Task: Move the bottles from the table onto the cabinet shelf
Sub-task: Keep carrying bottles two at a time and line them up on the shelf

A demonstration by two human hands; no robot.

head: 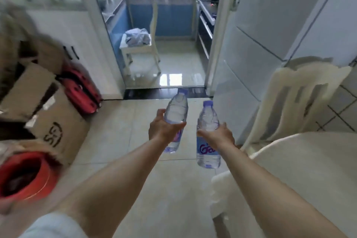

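Both arms reach forward over the pale tiled floor (pixel 119 141), each hand carrying a clear water bottle. The left hand (pixel 163 128) has its fingers wrapped around the middle of the left bottle (pixel 176 110), which tilts slightly with its blue cap away from the camera. The right hand (pixel 220 134) has its fingers clamped on the waist of the right bottle (pixel 208 149), held nearly upright, its blue label with pink lettering showing below the grip. The two bottles hang in the air just beside each other, not touching, above the floor and apart from any surface.

To the right stands a white chair (pixel 301 102), with the rounded edge of a white worktop (pixel 313 160) just below it. On the left are stacked cardboard boxes (pixel 56 121), a red bag (pixel 81 91) leaning against a white cabinet (pixel 63 31), and a red bucket (pixel 25 176) near the lower corner, blurred. Straight ahead an open doorway shows a kitchen with blue cupboard fronts (pixel 170 19) and a small white stool (pixel 139 48) holding a bundle of cloth (pixel 138 37)
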